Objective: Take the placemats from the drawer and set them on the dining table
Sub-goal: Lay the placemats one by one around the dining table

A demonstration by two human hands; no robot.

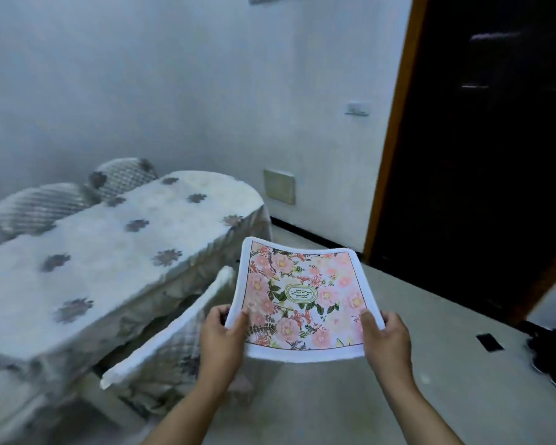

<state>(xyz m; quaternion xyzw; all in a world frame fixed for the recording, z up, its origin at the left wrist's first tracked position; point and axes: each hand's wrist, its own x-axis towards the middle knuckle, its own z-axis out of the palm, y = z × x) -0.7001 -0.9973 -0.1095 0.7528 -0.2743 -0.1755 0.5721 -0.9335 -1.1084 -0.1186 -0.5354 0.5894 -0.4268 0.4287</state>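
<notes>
A floral placemat (302,300) with pink flowers, a white border and a green oval emblem hangs flat in the air in front of me. My left hand (222,342) grips its near left corner, and my right hand (387,342) grips its near right corner. The dining table (109,252), draped in a white cloth with grey flower motifs, stands to the left of the placemat. No drawer is in view.
A quilted chair back (161,332) stands between me and the table. Two more covered chairs (77,194) sit on the table's far side by the wall. A dark doorway (479,155) is at the right, with dark shoes (552,358) on the floor.
</notes>
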